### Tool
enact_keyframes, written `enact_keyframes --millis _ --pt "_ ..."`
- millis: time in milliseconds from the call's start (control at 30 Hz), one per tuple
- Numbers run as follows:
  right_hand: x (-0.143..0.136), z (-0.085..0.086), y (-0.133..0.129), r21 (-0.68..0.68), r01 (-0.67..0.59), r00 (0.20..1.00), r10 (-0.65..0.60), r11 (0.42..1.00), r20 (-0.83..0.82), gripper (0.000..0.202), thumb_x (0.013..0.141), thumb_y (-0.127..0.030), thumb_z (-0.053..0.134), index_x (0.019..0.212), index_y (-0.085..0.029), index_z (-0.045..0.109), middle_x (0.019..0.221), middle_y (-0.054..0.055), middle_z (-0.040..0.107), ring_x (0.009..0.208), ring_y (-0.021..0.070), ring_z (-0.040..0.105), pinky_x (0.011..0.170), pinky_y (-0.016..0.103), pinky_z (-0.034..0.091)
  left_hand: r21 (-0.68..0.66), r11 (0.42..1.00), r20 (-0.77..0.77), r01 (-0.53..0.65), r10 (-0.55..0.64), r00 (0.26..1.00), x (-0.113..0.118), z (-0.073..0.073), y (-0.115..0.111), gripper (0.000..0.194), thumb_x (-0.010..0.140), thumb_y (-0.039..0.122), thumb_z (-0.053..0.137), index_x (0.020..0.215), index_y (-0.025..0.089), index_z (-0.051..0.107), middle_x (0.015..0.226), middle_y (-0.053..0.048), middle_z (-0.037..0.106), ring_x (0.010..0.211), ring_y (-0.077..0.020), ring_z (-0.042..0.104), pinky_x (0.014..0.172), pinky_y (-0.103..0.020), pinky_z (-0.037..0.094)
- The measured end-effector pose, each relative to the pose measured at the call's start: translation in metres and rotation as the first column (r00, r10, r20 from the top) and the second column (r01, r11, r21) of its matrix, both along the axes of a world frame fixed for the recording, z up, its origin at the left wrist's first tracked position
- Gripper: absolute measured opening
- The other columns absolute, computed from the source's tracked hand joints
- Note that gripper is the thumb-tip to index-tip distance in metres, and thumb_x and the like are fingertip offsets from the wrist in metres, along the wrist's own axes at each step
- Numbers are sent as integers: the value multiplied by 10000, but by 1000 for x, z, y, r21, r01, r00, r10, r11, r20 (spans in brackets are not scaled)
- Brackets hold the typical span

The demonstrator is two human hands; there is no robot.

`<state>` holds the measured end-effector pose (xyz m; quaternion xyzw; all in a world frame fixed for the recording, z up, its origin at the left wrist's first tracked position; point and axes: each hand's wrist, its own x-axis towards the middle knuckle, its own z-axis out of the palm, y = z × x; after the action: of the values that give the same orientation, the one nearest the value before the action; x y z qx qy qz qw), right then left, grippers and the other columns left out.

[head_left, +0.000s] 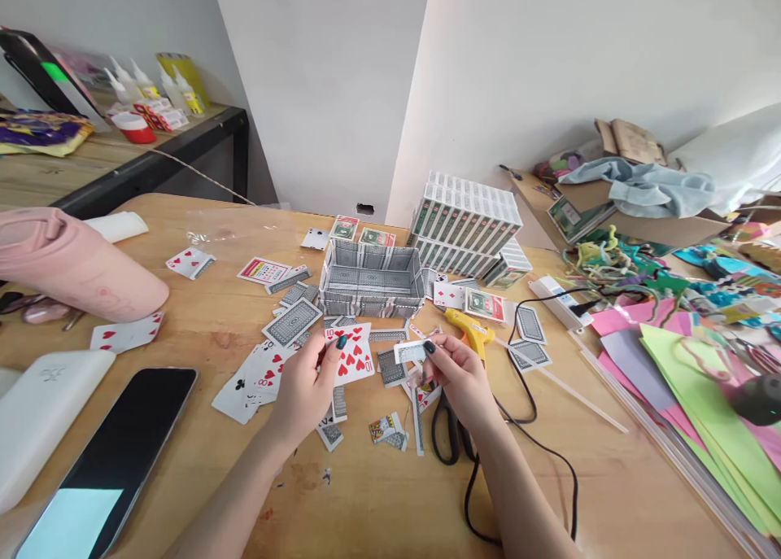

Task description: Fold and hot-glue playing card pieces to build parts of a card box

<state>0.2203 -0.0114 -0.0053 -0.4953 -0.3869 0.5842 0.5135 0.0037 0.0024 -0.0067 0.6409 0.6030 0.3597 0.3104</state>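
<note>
My left hand (314, 380) pinches a ten of hearts playing card (357, 355), its face toward me. Between the thumb and fingers of my right hand (459, 372) is a small cut strip of playing card (410, 352), pale with a patterned back. Just beyond both hands stands an open box made of grey-backed playing cards (372, 282). Loose cards and cut pieces lie around it, among them a face-down card (293, 321). A yellow glue gun (469, 331) rests behind my right hand, and black-handled scissors (448, 437) lie partly under that wrist.
Stacked card packs (464, 217) stand at the back. At left are a phone (115, 453), a white power bank (49, 421) and a pink pouch (79, 266). A black cord (537, 437), glue sticks (573, 384) and coloured sheets (683, 380) occupy the right.
</note>
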Motion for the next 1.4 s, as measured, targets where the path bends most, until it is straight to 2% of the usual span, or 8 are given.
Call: enact_keyframes --millis 433,667,867,967,1033,1133,1267,1400 --pt "17 14 4 57 200 928 -208 978 310 312 689 -479 659 671 -174 601 466 -51 445 425 88 354 427 229 281 37 998 1 -57 57 998 -4 9 4 222 856 361 384 710 205 446 529 40 476 481 -122 447 476 -217 344" --pt "21 10 4 9 175 894 -163 985 418 331 750 -504 572 730 -173 577 417 -53 446 392 98 342 423 239 266 22 999 8 -44 43 999 -5 4 3 237 858 371 385 694 205 425 533 41 468 483 -117 444 471 -215 331" --pt "29 2 5 176 205 468 -255 963 846 562 732 -396 593 1226 -176 439 614 -37 504 554 164 484 552 281 379 15 998 32 -60 59 998 -6 4 5 226 859 355 394 693 204 426 518 50 454 470 -108 422 466 -208 325" --pt "25 7 1 226 54 415 -228 973 881 292 755 -327 578 1026 -218 570 696 -6 493 591 161 469 577 289 395 16 998 29 -59 58 998 -6 5 5 223 860 361 391 725 198 462 542 38 491 487 -114 447 470 -209 337" --pt "17 11 -5 119 -209 483 -4 971 876 96 775 -289 578 833 -230 627 727 9 512 597 150 476 587 281 405 14 998 23 -56 55 998 -5 6 6 227 858 363 393 724 197 469 539 36 496 483 -114 449 468 -210 338" --pt "0 14 -14 -49 -516 444 316 855 838 117 708 -219 677 821 -244 661 817 12 548 741 166 531 679 277 427 20 998 4 -58 58 998 -5 7 5 229 855 359 396 712 196 471 532 35 493 481 -113 448 472 -210 341" --pt "-18 8 -20 -145 -585 306 382 798 872 170 647 -123 715 781 -204 648 873 28 545 866 192 511 738 286 419 19 998 -6 -64 65 998 -5 7 5 218 852 350 398 721 195 478 534 34 497 484 -114 452 471 -209 340" --pt "-21 3 -20 -154 -582 304 389 798 869 135 656 -78 689 665 -176 597 838 20 533 837 173 502 712 261 409 34 998 -17 -60 61 998 -4 8 4 223 847 343 400 684 201 450 516 43 461 477 -111 429 474 -209 335"
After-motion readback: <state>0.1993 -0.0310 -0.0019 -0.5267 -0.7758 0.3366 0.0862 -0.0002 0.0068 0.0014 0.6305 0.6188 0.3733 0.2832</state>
